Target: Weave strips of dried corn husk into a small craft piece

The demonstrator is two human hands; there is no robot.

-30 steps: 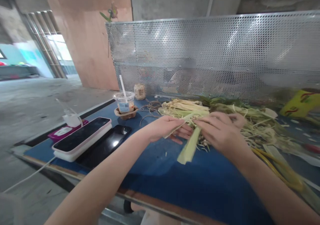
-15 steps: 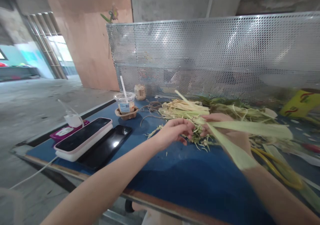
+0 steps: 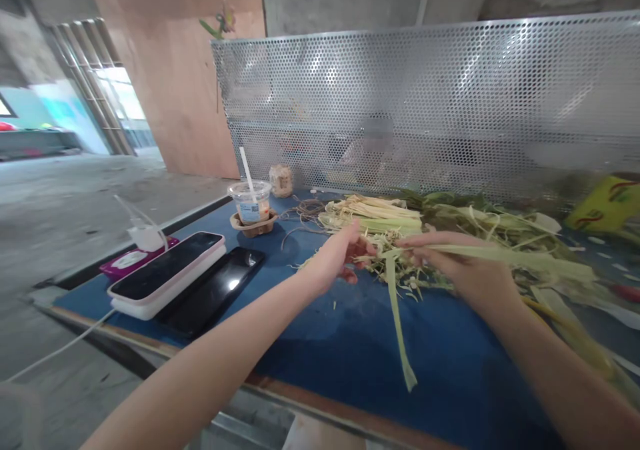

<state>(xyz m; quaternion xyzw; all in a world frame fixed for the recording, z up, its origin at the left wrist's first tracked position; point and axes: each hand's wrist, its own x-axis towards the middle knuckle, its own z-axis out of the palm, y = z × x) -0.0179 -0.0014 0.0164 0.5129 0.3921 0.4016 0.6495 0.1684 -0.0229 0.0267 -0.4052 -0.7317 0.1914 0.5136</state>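
My left hand and my right hand meet over the blue table, close together. Both pinch pale green leaf strips. A narrow strip hangs down from between my hands toward the table's front edge. A wider, longer strip runs from my right hand's fingers off to the right. Just behind my hands lies a pile of cut stalks and leaf scraps.
Two phones lie at the left, beside a pink pack and a charger with a white cable. A plastic cup with a straw stands behind them. A perforated metal screen closes off the back. A yellow packet sits at far right.
My hands have pulled the leaf apart: the broad piece held a second ago is now a thin strip hanging down and a long strip held out to the right.
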